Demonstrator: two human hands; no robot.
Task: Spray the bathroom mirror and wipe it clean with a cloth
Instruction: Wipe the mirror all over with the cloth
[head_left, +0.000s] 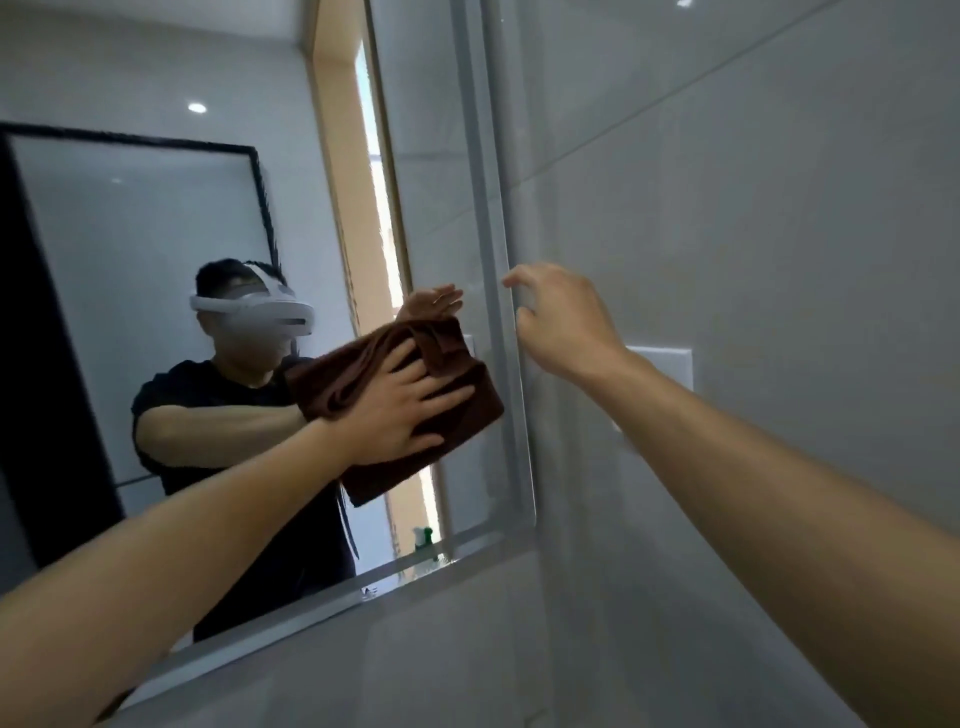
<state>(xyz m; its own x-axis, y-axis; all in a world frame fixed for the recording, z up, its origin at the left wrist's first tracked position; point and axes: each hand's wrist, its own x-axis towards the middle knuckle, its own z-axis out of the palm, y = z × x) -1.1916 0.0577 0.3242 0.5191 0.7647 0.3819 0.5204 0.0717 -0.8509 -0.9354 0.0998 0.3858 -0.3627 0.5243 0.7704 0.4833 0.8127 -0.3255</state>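
The bathroom mirror (156, 218) fills the left and middle of the head view, its frosted right edge running down the centre. My left hand (400, 410) presses a folded brown cloth (462, 379) flat against the glass near the mirror's lower right corner. My right hand (558, 322) is raised beside the mirror's right edge, fingers curled and apart, holding nothing, fingertips close to the frame. The top of a spray bottle (423, 540) with a green and white head shows only as a reflection near the mirror's bottom edge.
Grey wall tiles (753, 208) cover the right side. A white switch plate (662, 366) sits on the wall just behind my right wrist. The mirror reflects a person with a white headset, a dark-framed panel and a lit doorway.
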